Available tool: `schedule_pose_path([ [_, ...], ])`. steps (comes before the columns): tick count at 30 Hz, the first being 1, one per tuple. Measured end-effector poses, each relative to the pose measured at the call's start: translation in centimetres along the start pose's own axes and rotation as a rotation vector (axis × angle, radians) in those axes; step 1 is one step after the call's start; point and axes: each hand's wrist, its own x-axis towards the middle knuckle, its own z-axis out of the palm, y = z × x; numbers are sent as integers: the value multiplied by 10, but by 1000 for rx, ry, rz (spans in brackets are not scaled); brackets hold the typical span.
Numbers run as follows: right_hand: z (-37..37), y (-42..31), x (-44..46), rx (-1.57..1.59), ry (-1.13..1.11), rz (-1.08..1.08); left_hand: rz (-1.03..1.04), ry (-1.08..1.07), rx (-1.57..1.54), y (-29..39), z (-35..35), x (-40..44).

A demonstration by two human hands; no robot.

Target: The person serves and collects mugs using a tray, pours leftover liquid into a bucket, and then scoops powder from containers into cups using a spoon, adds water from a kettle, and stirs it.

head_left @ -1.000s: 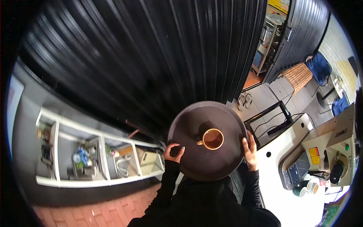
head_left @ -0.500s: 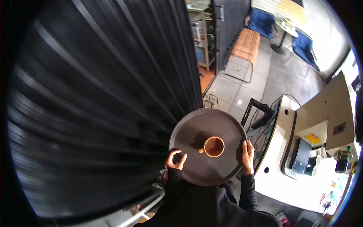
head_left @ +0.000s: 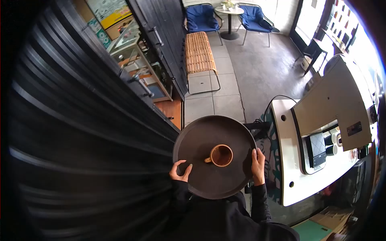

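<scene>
A round dark serving tray (head_left: 197,140) is held level in front of my body. My left hand (head_left: 180,172) grips its left rim, thumb on top and the other fingers around the edge. On the opposite side, my right hand (head_left: 258,165) clasps the right rim, its thumb over the edge. A brown mug (head_left: 221,155) with a tan rim stands upright a little right of the tray's middle, its handle pointing left. The inside of the mug looks brown; whether that is liquid cannot be made out.
A black corrugated wall (head_left: 88,160) runs close along my left, with an open doorway and a glass display case (head_left: 138,68) beyond. To the right stands a white counter (head_left: 287,160) with a black scale (head_left: 317,150). Ahead are a woven bench (head_left: 200,52) and blue chairs (head_left: 202,18).
My view has turned left and moved forward along the wall, so the doorway, bench and chairs show more fully. Both hands keep hold of the tray, with the mug standing on it.
</scene>
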Motion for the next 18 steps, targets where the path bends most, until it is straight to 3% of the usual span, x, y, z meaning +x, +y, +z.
schedule_pose_path([
  [8, 39, 6, 134, -99, 137, -61, 64, -75, 6, -18, 77, 153],
  [11, 48, -7, 214, -112, 236, -141, 90, -97, -14, 3, 128, 229],
  [13, 48, -22, 249, -91, 167, -8, 54, -143, -2, 15, 150, 268],
  [14, 56, -39, 269, -70, 208, -60, 139, -156, -24, 6, 166, 291],
  [18, 55, -41, 336, -118, 297, -91, 119, -256, -49, 19, 214, 363],
])
